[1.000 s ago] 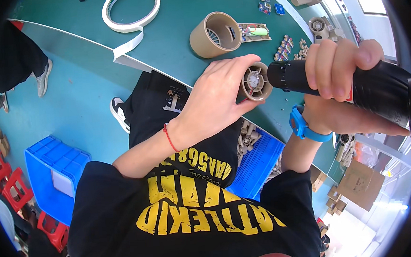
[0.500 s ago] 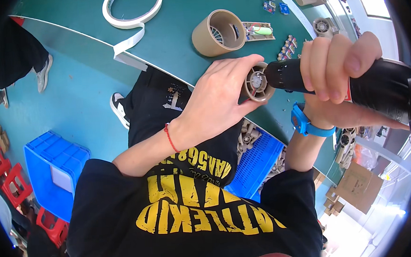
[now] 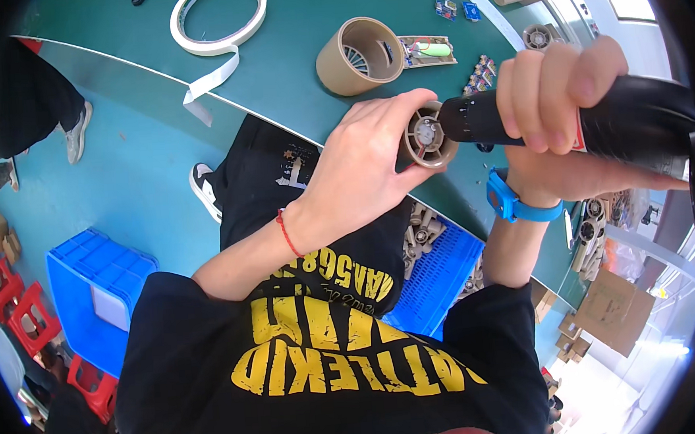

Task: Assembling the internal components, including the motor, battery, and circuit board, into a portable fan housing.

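Observation:
My left hand (image 3: 357, 154) is closed around a small round beige fan housing (image 3: 431, 156); its spoked open face and a hub in the middle are turned to the right. In my right hand (image 3: 551, 97), fingers wrapped round the barrel, lies a black electric screwdriver (image 3: 639, 111), held almost level. The screwdriver's dark nose reaches the housing's right rim near the hub. Whether its bit touches a screw cannot be made out. Just beyond my left hand on the green table stands a larger beige cylinder (image 3: 337, 66), open toward the right.
Behind lie a tape roll (image 3: 185, 40), a beige half-shell (image 3: 450, 49) with a green battery cell, and small circuit boards (image 3: 480, 75). A blue crate (image 3: 439, 279) of beige parts is by my lap. A blue bin (image 3: 88, 273) and red stools (image 3: 34, 316) stand left.
The table's things sit slightly farther left in view. Both hands, with the housing and screwdriver, have shifted a little left together; the grips look the same.

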Motion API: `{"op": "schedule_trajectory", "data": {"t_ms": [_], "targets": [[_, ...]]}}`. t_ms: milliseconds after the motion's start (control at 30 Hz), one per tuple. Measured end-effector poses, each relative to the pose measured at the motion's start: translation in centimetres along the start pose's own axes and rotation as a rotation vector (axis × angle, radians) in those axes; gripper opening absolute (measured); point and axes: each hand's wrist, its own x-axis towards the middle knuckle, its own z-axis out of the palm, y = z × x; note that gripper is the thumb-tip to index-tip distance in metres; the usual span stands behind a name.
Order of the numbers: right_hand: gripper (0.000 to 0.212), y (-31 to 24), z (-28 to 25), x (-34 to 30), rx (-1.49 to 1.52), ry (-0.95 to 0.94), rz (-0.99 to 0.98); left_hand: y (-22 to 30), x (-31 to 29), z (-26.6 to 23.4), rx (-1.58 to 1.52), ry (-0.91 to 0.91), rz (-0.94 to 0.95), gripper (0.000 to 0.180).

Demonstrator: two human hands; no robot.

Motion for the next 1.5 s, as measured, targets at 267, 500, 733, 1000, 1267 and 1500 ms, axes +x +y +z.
{"op": "schedule_trajectory", "data": {"t_ms": [267,500,733,1000,1267,1500], "targets": [[0.082,-8.1,-0.6,-5.0,0.246,0.349,-0.261,0.4,0.1,-1.3,0.007,-0.080,-0.025,0.068],[0.066,-9.6,-4.6,-19.3,-0.937,1.217,0.582,0.7,0.9,-1.5,-0.095,-0.206,-0.023,0.065],[0.055,-8.5,-7.1,-30.0,-1.278,1.370,0.785,1.2,1.2,-0.5,-0.072,-0.262,-0.029,0.063],[0.042,-6.7,-1.4,-24.9,-1.957,0.948,0.521,1.2,1.5,-0.8,0.139,-0.266,0.027,0.064],[0.042,-5.1,6.6,-20.8,-1.259,0.707,0.972,2.3,1.8,-2.3,-0.451,-0.294,-0.288,0.058],[0.046,-5.2,7.7,-18.8,-0.767,0.916,0.546,2.8,1.3,-2.1,-1.231,-0.257,-0.737,0.062]]}}
